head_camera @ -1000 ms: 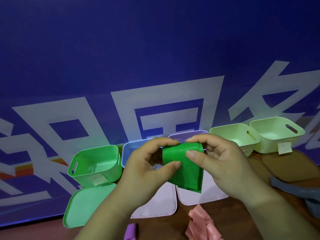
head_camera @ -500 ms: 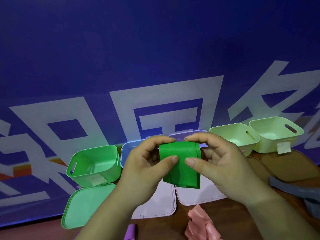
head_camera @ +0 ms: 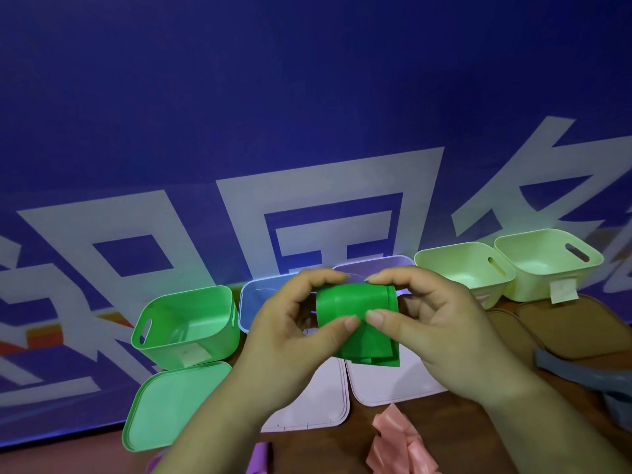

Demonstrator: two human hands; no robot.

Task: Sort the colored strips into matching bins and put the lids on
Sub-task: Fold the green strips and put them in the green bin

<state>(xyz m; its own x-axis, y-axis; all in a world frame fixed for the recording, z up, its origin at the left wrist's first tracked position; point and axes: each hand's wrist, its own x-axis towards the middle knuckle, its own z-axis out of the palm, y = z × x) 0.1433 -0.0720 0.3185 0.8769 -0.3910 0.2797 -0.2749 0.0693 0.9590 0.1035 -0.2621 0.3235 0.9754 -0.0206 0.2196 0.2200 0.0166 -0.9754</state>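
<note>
Green strip (head_camera: 355, 313): folded over, pinched in the air between left hand (head_camera: 287, 336) and right hand (head_camera: 441, 333), above the pale lids (head_camera: 393, 384)
Green bin (head_camera: 186, 323): open, far left; green lid (head_camera: 171, 405) flat just before it
Blue bin (head_camera: 260, 299), purple bin (head_camera: 376, 263): partly hidden behind the hands
Pale green bins (head_camera: 461, 268): two, open, side by side, at right
Pink strips (head_camera: 396, 446): crumpled heap, near edge

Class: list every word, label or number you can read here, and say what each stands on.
Large white characters on the blue backdrop: cropped and partly hidden, none readable whole.
Left paper tag on the green bin: too blurred to read.
Right paper tag on the rightmost pale green bin: no print legible.
</note>
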